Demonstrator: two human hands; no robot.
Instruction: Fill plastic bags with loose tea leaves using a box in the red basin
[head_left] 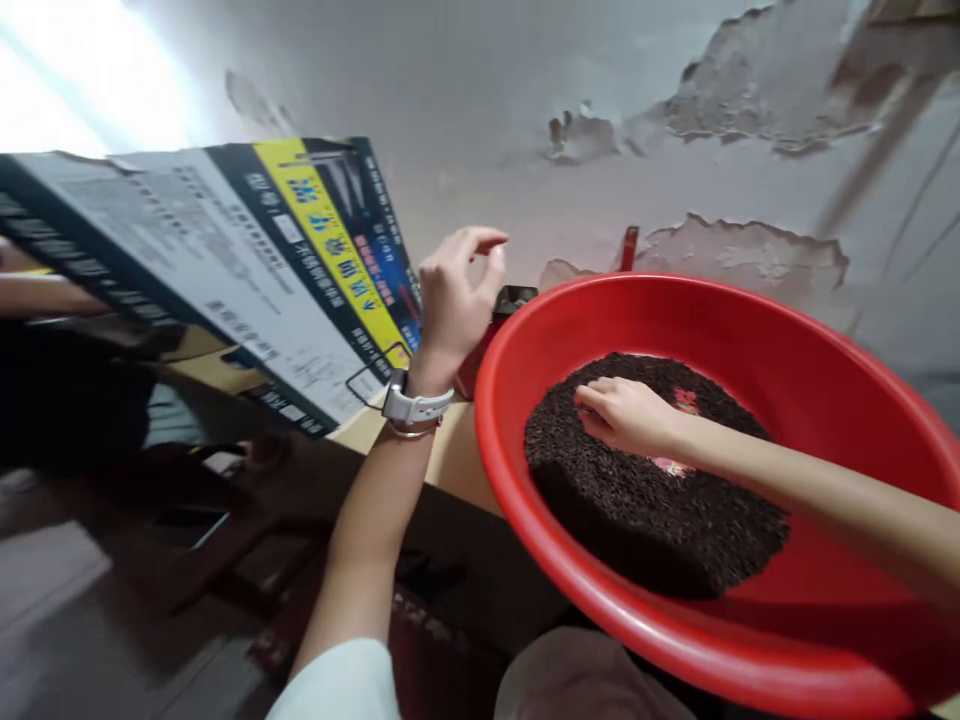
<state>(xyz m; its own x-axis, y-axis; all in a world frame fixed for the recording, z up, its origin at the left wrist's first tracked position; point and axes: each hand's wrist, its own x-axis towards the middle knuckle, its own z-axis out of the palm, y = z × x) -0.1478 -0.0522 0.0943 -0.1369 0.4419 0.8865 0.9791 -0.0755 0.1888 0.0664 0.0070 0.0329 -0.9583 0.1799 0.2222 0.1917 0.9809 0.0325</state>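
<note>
A big red plastic basin (787, 330) tilts toward me, holding a heap of small dark grains (660, 500). My right hand (626, 412) lies palm down on the grains, fingers together and slightly spread into the heap. My left hand (454, 295), with a white watch (412, 405) on the wrist, is raised left of the basin above a small dark-topped red container (510, 300). Its fingers curl with thumb and forefinger close together; whether they pinch anything is too small to see.
A large printed cardboard box (247, 270) leans at the left over a tan tabletop (450, 450). A peeling grey wall (675, 150) stands behind. Dark furniture and floor lie lower left. My knee (585, 680) shows below the basin.
</note>
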